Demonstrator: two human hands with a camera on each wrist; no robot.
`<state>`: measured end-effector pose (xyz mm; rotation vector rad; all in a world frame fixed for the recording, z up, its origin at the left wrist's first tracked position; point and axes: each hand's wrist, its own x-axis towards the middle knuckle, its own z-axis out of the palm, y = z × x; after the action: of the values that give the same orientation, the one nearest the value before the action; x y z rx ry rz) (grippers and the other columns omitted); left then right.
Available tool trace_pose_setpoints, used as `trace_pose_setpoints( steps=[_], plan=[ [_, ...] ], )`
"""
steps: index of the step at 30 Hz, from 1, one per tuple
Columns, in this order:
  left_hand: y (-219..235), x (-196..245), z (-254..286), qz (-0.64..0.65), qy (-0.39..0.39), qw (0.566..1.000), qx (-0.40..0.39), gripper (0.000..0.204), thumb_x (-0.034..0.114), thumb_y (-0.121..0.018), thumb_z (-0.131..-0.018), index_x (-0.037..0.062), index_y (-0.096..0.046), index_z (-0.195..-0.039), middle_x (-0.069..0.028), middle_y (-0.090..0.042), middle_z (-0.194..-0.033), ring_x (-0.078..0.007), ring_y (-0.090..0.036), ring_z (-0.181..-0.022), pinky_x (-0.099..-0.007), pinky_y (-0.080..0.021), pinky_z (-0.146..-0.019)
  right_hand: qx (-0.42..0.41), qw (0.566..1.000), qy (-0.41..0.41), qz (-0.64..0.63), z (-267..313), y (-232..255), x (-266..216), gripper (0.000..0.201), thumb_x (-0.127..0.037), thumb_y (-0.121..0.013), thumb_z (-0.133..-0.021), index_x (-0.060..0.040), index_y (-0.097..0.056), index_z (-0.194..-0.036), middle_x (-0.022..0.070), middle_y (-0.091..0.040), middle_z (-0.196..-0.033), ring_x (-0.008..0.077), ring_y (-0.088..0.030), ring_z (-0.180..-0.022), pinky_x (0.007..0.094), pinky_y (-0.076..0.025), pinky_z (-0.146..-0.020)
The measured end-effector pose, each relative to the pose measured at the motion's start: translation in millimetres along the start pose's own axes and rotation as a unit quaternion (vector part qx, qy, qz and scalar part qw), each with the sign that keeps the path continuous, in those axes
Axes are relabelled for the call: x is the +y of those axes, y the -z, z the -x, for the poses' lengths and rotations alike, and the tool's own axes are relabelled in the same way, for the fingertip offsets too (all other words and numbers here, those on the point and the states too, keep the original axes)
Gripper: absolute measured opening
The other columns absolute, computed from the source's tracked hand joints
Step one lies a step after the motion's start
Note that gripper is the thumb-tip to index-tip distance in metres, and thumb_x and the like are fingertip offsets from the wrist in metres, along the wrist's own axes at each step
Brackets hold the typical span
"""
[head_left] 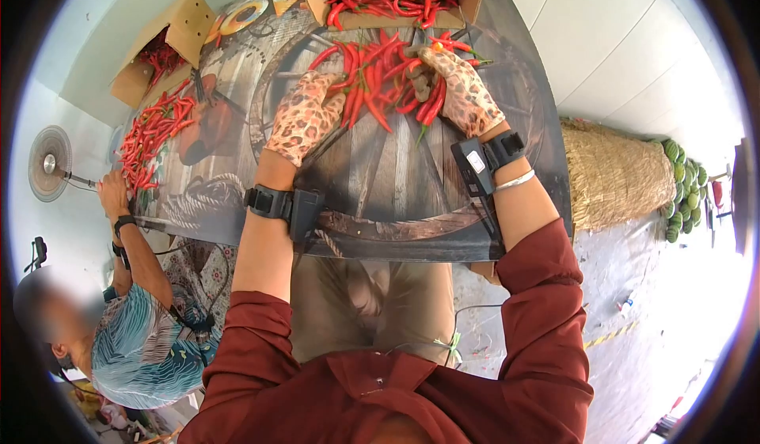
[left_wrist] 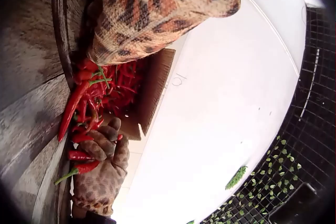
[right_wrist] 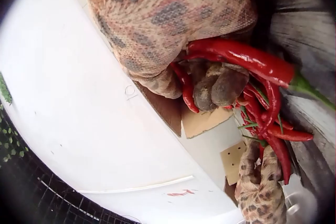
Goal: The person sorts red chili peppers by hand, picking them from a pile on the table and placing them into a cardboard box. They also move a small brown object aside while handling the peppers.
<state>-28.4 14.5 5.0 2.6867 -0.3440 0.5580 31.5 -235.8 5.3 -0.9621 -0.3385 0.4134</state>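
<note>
Both hands wear leopard-print gloves with dirty fingertips and work over a loose pile of red chili peppers [head_left: 372, 76] on the table. My right hand [head_left: 465, 96] curls its fingers around several red chili peppers. In the right wrist view, one long chili pepper [right_wrist: 247, 58] lies across that hand, its green stem pointing outward, and a smaller one pokes out beside the fingers. At the left side of the pile, my left hand [head_left: 307, 118] pinches a red chili pepper between thumb and fingers. Its fingertips are partly hidden among the peppers in the left wrist view.
An opened cardboard box [head_left: 396, 21] full of chili peppers stands behind the pile. Further left are another box [head_left: 188, 28] and a second chili heap [head_left: 154, 135], where another person's hand [head_left: 113, 195] rests. The table's front edge [head_left: 396, 248] curves before my lap.
</note>
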Motion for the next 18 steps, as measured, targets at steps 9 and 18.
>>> trace_pose_setpoints(
  steps=[9,18],
  plan=[
    [2.9,2.9,1.6,0.032,0.001,0.999,0.010,0.030,0.021,-0.060,-0.084,0.0118,-0.061,-0.112,-0.0142,-0.059,-0.114,-0.0321,-0.056,-0.106,-0.0390,-0.046,-0.090,0.018,0.999,0.008,0.048,2.4,-3.7,-2.8,0.022,-0.017,-0.055,-0.092,0.0003,-0.060,-0.104,0.0089,-0.066,-0.083,0.0153,-0.061,-0.065,0.0264,-0.050,-0.058],
    [1.5,0.4,-0.6,-0.009,0.009,1.000,-0.024,0.033,0.023,-0.061,-0.084,0.0110,-0.059,-0.115,-0.0145,-0.056,-0.119,-0.0328,-0.056,-0.106,-0.0397,-0.046,-0.090,0.004,1.000,-0.005,0.022,-0.8,0.8,1.0,0.022,-0.016,-0.053,-0.093,0.0004,-0.060,-0.105,0.0086,-0.066,-0.086,0.0155,-0.063,-0.070,0.0260,-0.050,-0.060]
  ],
)
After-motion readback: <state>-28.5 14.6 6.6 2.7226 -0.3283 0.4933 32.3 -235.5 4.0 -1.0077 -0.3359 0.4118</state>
